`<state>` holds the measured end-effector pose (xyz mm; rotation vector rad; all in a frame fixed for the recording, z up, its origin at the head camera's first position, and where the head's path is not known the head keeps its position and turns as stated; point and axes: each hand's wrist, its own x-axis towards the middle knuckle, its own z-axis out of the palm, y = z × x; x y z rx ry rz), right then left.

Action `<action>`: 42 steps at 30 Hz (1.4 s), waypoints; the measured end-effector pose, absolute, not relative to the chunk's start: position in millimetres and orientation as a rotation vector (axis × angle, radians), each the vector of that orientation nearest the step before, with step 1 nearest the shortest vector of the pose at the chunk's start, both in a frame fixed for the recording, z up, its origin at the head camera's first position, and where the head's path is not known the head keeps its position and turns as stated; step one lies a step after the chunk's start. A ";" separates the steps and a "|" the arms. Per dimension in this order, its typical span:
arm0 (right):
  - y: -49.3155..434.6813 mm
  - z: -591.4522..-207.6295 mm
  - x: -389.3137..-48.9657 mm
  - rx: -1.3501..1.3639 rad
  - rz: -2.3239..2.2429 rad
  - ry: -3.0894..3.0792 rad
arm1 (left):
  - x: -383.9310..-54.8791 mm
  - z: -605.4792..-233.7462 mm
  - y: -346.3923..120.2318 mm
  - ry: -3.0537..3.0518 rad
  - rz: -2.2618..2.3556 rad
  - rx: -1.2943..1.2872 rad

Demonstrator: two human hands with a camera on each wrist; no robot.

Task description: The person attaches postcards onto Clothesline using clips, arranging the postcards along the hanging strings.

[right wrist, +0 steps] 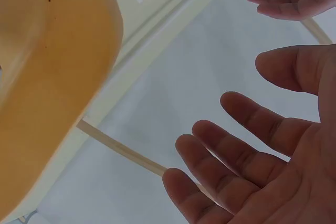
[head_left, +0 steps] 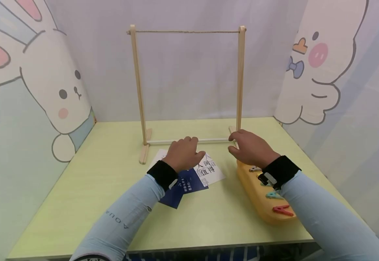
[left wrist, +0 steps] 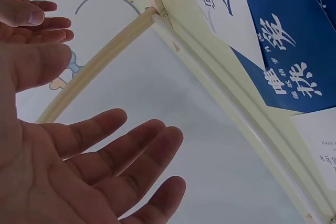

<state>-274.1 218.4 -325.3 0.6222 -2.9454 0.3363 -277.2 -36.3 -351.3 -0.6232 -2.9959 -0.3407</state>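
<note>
My left hand hovers palm down over a white printed card and dark blue cards lying on the table. In the left wrist view this hand has its fingers spread and holds nothing; the blue card shows beyond it. My right hand hangs over the far end of an orange tray, close to the right foot of a wooden frame. In the right wrist view that hand is relaxed and empty beside the tray.
The frame stands mid-table with a string stretched across its top and a thin rail near its base. Several coloured clothespins, among them a teal one and a red one, lie in the tray. Cartoon-printed walls enclose the green table.
</note>
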 end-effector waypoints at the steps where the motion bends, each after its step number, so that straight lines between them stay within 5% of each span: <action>1: 219.9 -326.1 -274.0 0.618 0.337 -2.946 | -276.7 -351.8 -35.4 -2.994 -0.343 -0.630; 42: 255.6 -358.8 -265.8 0.537 0.344 -2.947 | -269.9 -375.8 -2.8 -2.978 -0.519 -0.742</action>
